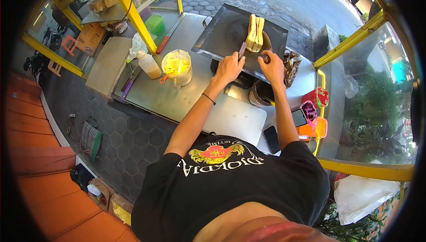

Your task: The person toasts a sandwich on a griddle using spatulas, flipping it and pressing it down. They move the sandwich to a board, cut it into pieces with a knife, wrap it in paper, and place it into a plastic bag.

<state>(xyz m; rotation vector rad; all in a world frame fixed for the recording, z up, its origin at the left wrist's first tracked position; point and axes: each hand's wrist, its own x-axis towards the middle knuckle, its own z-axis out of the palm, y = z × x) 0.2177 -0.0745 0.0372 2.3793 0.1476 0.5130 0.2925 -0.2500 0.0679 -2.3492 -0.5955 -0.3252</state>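
Note:
Two long slices of bread (255,33) stand side by side on the dark flat griddle (217,31), toward its right half. My left hand (229,68) is closed round the handle of a spatula (242,50), whose end reaches the near left side of the bread. Just right of it, my right hand (271,67) is closed on a dark handle (266,59); the tool's far part is partly hidden behind the bread. Both hands are over the griddle's near edge.
On the metal counter (195,104) left of my arms are a tub of yellow spread (177,66), a bottle (149,65) and a red-handled knife (163,45). To the right sit a dark pot (261,93), a phone (271,139) and an orange container (315,128). Yellow posts (133,15) frame the stall.

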